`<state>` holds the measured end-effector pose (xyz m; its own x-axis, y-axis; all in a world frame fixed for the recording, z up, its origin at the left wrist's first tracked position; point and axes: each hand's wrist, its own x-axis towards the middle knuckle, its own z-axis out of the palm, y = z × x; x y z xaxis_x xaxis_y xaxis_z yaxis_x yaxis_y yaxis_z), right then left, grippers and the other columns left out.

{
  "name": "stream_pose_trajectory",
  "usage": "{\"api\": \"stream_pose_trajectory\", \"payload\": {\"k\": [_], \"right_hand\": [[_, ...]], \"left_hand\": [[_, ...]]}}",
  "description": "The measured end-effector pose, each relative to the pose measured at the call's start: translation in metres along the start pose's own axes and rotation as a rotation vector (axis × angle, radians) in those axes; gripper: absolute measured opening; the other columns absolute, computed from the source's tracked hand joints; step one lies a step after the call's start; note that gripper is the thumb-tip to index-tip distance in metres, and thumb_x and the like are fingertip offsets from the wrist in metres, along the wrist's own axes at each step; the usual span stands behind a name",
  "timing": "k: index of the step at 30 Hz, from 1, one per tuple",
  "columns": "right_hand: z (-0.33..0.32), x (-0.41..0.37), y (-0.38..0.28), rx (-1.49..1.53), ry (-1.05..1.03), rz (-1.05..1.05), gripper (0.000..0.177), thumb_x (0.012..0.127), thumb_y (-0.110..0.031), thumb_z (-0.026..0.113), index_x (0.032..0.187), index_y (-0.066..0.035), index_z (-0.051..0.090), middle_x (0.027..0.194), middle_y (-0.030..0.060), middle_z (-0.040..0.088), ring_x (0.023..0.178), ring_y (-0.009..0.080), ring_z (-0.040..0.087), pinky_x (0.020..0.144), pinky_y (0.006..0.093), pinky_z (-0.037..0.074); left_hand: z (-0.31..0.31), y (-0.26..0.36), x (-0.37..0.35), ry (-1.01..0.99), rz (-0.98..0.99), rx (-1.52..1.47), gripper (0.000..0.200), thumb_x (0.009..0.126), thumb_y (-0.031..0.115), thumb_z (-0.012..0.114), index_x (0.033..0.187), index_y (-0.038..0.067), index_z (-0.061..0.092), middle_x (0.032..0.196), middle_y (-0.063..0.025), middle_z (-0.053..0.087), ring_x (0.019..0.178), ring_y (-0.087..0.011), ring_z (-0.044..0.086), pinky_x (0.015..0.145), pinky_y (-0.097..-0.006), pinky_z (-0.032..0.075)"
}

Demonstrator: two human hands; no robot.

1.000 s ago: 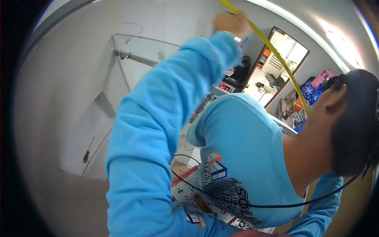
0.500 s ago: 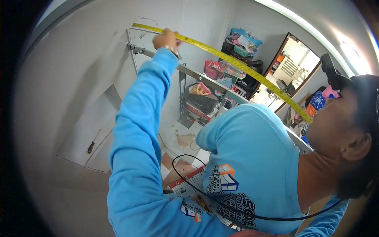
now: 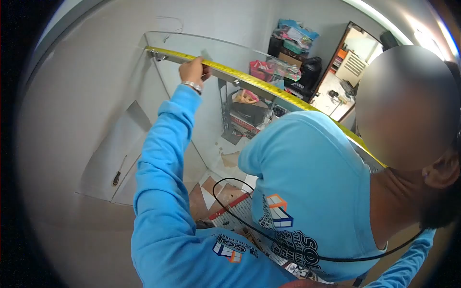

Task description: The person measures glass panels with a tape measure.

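Note:
My left hand (image 3: 194,71), in a blue sleeve with a bracelet at the wrist, is closed at the yellow tape measure blade (image 3: 259,82), gripping it near its left end. The blade stretches along a metal rail (image 3: 225,75) fixed by a glass panel (image 3: 187,113), its left end by the glass corner. Towards the right the blade passes behind another person (image 3: 312,177) in a blue shirt, so its far end is hidden. A blue sleeve (image 3: 406,261) shows at the lower right, but I cannot make out a hand there.
A screwdriver (image 3: 116,177) lies on a pale panel at the left. Beyond the glass are boxes (image 3: 242,122), a pink basket (image 3: 260,70) and a blue bin of clothes (image 3: 295,36). A black cable (image 3: 230,216) loops before the other person. A mirror or doorway (image 3: 346,72) stands behind.
The tape blade has come down from above the rail to lie along it. My left hand has moved down and slightly left with it. The other person's head has turned and shifted.

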<state>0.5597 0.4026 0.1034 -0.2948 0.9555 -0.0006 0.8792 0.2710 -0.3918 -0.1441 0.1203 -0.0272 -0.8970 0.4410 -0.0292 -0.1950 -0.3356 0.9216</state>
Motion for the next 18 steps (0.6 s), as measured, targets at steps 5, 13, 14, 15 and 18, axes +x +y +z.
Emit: {"api": "stream_pose_trajectory", "payload": {"k": [5, 13, 14, 15, 18], "right_hand": [[-0.014, -0.123, 0.092, 0.003, 0.022, 0.090, 0.035, 0.062, -0.016, 0.070, 0.095, -0.004, 0.071, 0.077, 0.0080, 0.067, 0.072, 0.0198, 0.064, 0.068, 0.0336, 0.052], [0.042, -0.248, 0.030, -0.186, 0.082, 0.008, 0.045, 0.053, -0.015, 0.070, 0.098, -0.008, 0.071, 0.082, 0.0165, 0.068, 0.069, 0.0207, 0.063, 0.065, 0.0326, 0.052], [0.047, -0.244, 0.032, -0.228, 0.104, 0.035, 0.046, 0.053, -0.016, 0.070, 0.098, -0.008, 0.071, 0.082, 0.0166, 0.068, 0.071, 0.0224, 0.064, 0.067, 0.0330, 0.052], [0.049, -0.238, 0.034, -0.273, 0.120, 0.051, 0.047, 0.052, -0.017, 0.070, 0.098, -0.008, 0.071, 0.082, 0.0167, 0.068, 0.072, 0.0242, 0.064, 0.068, 0.0334, 0.052], [0.053, -0.236, 0.022, -0.407, 0.127, 0.166, 0.044, 0.054, -0.018, 0.067, 0.098, -0.011, 0.072, 0.087, 0.0171, 0.067, 0.082, 0.0309, 0.064, 0.076, 0.0357, 0.052]], "left_hand": [[-0.020, -0.026, 0.035, -0.177, 0.013, 0.197, 0.018, 0.082, 0.022, 0.061, 0.081, 0.004, 0.057, 0.064, -0.0055, 0.055, 0.054, -0.0126, 0.054, 0.043, -0.0260, 0.035], [-0.050, -0.041, 0.090, -0.163, -0.141, 0.197, 0.018, 0.084, 0.028, 0.061, 0.077, 0.011, 0.058, 0.065, 0.0009, 0.056, 0.054, -0.0109, 0.052, 0.051, -0.0253, 0.044], [-0.047, -0.040, 0.096, -0.166, -0.143, 0.169, 0.016, 0.085, 0.023, 0.060, 0.076, 0.011, 0.057, 0.066, -0.0006, 0.058, 0.053, -0.0128, 0.055, 0.048, -0.0261, 0.048], [-0.044, -0.040, 0.105, -0.204, -0.146, 0.168, 0.018, 0.086, 0.025, 0.059, 0.076, 0.010, 0.057, 0.065, -0.0012, 0.059, 0.053, -0.0152, 0.057, 0.048, -0.0282, 0.051], [-0.033, -0.036, 0.104, -0.196, -0.152, 0.220, 0.020, 0.087, 0.027, 0.057, 0.076, 0.010, 0.058, 0.063, -0.0021, 0.059, 0.055, -0.0165, 0.059, 0.050, -0.0304, 0.052]]}}
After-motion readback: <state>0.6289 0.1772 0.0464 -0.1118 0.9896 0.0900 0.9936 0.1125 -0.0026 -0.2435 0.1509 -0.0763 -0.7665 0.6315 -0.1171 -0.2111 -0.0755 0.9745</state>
